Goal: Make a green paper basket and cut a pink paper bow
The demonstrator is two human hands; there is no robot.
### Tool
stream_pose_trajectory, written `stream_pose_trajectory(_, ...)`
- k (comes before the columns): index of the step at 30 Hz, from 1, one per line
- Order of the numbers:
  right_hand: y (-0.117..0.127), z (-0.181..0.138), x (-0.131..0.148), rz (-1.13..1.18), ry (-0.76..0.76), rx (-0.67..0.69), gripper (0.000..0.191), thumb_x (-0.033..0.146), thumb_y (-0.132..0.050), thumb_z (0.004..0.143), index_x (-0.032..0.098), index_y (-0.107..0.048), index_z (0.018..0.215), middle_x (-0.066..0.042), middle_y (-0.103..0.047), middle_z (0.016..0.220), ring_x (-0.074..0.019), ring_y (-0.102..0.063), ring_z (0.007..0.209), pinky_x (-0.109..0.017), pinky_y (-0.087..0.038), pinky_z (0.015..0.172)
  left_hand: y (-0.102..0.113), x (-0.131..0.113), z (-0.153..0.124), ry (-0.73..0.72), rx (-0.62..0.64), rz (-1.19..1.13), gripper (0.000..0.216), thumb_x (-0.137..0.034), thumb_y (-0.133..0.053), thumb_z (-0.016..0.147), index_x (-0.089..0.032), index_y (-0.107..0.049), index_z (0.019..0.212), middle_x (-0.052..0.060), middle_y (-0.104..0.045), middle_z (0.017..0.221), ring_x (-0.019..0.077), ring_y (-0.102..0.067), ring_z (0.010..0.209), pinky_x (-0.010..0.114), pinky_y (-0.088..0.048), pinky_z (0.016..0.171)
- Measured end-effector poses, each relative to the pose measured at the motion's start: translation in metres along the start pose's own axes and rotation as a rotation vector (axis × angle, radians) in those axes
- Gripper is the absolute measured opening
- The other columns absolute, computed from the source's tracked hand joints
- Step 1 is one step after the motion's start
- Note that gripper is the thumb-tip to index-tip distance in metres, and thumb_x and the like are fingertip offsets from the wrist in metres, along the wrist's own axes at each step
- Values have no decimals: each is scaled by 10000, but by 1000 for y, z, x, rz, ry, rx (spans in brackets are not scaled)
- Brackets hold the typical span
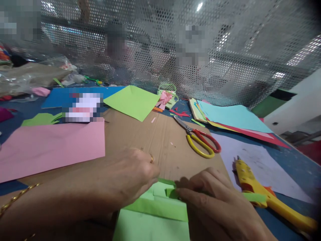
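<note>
**Toward the cardboard's (160, 147) near edge, two hands meet over folded green paper (155, 226)**

Left hand (136, 174) first: knuckles up, fingers curled over the paper's far left part, tips hidden, so whether it pinches anything cannot be told. Across from it, the right hand (218, 197) is half curled, index finger stretched to touch a small green tab (171, 193); a grip there cannot be made out. Delicate stuff, this! Good work here likely means the left hand steadying the layers while the right fingertip presses the tab flat and square, without crushing the fold.

Outward now: scissors (189, 130) lie by the cardboard's far right corner, blades pointing away. Past the right edge sits a yellow glue gun (278, 206), its nozzle over a lilac sheet (271, 170). A pink sheet (57, 144) overlaps the left edge, a lime-green sheet (132, 102) the far one.
</note>
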State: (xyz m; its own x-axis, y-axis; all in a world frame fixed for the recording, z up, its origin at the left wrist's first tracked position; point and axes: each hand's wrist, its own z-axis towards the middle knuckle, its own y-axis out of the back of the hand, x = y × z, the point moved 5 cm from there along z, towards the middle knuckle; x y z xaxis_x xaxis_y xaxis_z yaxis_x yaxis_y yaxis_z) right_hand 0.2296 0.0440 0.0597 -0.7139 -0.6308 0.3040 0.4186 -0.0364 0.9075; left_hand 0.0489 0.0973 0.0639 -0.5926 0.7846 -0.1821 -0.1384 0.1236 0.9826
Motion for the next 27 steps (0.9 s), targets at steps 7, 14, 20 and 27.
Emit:
stream_pose_trajectory(7,-8,9,0,-11,23,19,288,226,-500,961,323,-726,1111,-74,-701,938,-232,-628,840,-365,-537,695,-3,0,-1,-10,-3,-2,187,-203,-587,902,-196,-681,741,38,-676,764,175,-551,619,296,-305,528)
stream_pose_trajectory(14,-10,4,-1,18,-5,20,227,287,-550,943,337,-733,1067,-70,-695,901,-248,-638,833,-361,-556,681,-8,2,-3,-38,-25,-9,216,-218,-545,922,-203,-668,745,33,-660,762,168,-521,587,302,-287,510)
stream_pose_trajectory(20,-15,1,-1,51,-47,16,203,285,-546,953,328,-724,1042,-62,-678,902,-230,-647,825,-346,-583,688,-3,-1,2,-39,-8,51,192,-196,-571,883,-199,-676,722,38,-670,747,175,-534,581,305,-290,509)
stream_pose_trajectory(27,-14,2,0,26,-7,43,206,288,-580,933,329,-712,1087,-59,-688,938,-229,-643,839,-350,-579,719,-9,2,-2,-55,-53,24,198,-210,-555,888,-199,-650,715,34,-646,738,165,-507,565,305,-301,508)
